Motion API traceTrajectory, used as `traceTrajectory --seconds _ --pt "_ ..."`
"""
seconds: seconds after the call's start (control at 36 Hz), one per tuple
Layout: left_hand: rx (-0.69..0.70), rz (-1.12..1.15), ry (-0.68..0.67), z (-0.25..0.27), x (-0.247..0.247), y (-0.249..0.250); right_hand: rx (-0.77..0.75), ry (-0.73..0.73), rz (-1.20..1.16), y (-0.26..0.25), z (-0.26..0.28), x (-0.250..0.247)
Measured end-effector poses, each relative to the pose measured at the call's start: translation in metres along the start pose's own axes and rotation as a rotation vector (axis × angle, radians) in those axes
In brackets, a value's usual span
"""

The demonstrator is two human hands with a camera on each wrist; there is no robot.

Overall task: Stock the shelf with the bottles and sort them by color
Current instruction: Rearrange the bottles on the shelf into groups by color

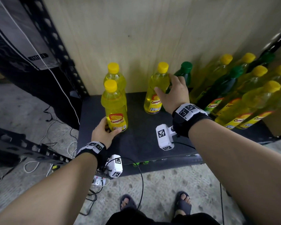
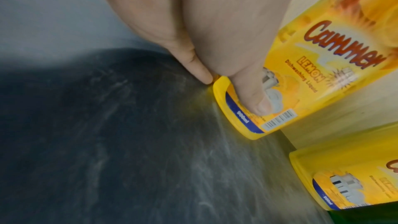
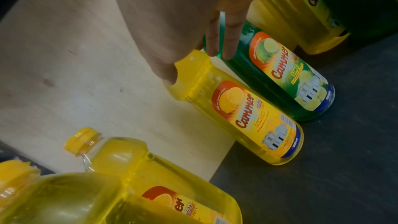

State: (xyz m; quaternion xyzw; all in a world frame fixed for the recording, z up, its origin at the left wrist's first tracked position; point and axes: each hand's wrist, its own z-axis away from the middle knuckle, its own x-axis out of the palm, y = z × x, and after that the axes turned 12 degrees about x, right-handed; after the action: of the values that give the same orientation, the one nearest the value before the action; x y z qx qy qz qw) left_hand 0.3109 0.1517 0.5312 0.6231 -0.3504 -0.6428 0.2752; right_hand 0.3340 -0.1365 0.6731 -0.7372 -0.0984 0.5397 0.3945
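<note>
On the dark shelf board [image 1: 144,127], my left hand [image 1: 109,129] grips the base of the front yellow bottle [image 1: 115,108]. Its thumb [image 2: 254,94] presses the label of that bottle [image 2: 323,74]. A second yellow bottle [image 1: 115,75] stands right behind. My right hand [image 1: 165,86] holds the shoulder of another yellow bottle [image 1: 154,91]. In the right wrist view the thumb is on one side of that bottle [image 3: 247,122] and the fingers [image 3: 217,45] are slid between it and a green bottle [image 3: 280,74]. Both bottles stand upright on the board.
A mixed cluster of yellow and green bottles [image 1: 242,95] fills the shelf's right end. A wooden back panel [image 1: 136,38] closes the rear. A black slotted upright [image 1: 55,46] stands at the left. Cables and a power strip [image 1: 99,181] lie on the floor by my feet.
</note>
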Motion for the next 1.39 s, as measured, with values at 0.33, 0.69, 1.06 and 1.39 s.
traceTrajectory --seconds 0.33,0.69,1.06,1.39 --pt "0.016 0.025 -0.029 -0.005 -0.004 0.001 0.058 0.000 0.069 -0.017 -0.004 0.002" --pt "0.003 -0.011 -0.066 -0.016 0.005 -0.001 0.133 0.014 0.086 -0.028 -0.005 0.001" --pt "-0.038 0.059 -0.067 -0.015 0.001 0.005 0.144 -0.040 0.160 -0.030 -0.002 -0.007" --pt "-0.023 0.058 -0.087 -0.017 -0.005 0.007 0.127 -0.238 0.340 -0.034 -0.019 -0.017"
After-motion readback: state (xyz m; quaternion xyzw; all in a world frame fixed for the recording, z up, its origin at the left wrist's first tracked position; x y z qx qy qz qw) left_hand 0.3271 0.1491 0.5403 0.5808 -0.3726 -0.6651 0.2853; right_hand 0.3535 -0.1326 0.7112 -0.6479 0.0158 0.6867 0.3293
